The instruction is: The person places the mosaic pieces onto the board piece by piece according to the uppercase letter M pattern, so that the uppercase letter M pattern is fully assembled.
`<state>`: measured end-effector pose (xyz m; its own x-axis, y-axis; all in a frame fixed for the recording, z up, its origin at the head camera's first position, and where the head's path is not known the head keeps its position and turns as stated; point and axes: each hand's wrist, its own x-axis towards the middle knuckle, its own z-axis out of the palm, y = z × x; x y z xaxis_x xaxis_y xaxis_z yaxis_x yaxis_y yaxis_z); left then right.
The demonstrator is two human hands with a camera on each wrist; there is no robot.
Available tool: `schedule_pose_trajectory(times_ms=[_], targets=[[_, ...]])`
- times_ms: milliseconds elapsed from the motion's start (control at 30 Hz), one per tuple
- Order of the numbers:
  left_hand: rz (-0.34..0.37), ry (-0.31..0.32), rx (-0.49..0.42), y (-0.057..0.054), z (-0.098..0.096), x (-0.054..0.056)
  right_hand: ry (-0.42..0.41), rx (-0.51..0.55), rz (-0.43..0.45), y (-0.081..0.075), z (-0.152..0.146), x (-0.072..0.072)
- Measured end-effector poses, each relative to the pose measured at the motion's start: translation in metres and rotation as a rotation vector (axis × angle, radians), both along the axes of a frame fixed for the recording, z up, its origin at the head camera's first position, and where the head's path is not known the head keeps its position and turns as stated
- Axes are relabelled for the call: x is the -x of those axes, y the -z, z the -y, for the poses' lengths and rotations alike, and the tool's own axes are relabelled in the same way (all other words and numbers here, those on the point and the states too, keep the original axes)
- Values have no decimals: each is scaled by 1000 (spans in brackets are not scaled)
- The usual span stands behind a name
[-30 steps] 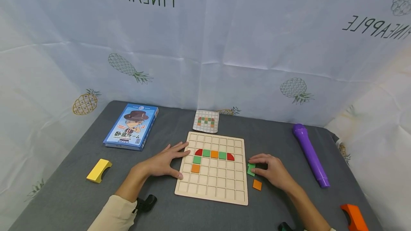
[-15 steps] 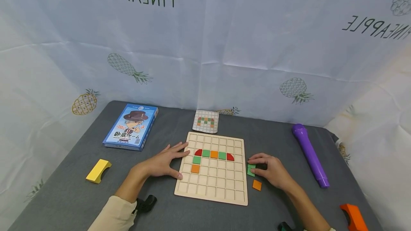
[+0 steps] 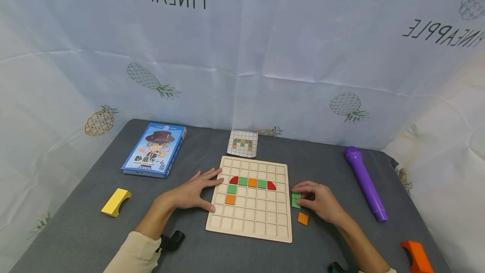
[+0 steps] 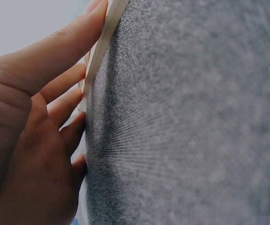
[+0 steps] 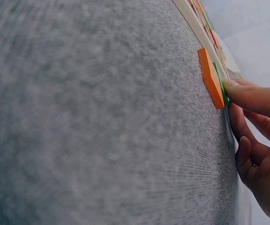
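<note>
A light wooden grid board (image 3: 261, 221) lies on the table with a row of red, green and orange tiles (image 3: 252, 182) and two more below its left end. My left hand (image 3: 193, 191) rests with spread, straight fingers on the board's left edge; in the left wrist view the thumb lies on its wooden rim (image 4: 102, 44). Just off the right edge, my right hand (image 3: 320, 200) pinches two small green square tiles (image 3: 296, 203) between thumb and fingers, which partly hide them. A loose orange square tile (image 3: 302, 218) lies nearer to me, seen in front of the green in the right wrist view.
A pattern card (image 3: 242, 151) stands behind the board. Around lie a blue game box (image 3: 154, 148), a yellow arch block (image 3: 115, 202), a purple microphone-shaped stick (image 3: 366, 184) and an orange arch block (image 3: 418, 257). A printed curtain hangs behind the table.
</note>
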<state>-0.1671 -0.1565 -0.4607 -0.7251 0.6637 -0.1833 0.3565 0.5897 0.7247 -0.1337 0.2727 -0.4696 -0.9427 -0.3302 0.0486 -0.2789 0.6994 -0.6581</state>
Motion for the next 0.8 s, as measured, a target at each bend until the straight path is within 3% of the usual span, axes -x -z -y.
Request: schedule_pose_trajectory(times_ms=[433, 800], targets=[[-6, -2, -9, 2, 3, 0, -25, 24, -21, 2, 2, 2], [-6, 6, -12, 2, 1, 0, 10, 32, -14, -4, 2, 0]])
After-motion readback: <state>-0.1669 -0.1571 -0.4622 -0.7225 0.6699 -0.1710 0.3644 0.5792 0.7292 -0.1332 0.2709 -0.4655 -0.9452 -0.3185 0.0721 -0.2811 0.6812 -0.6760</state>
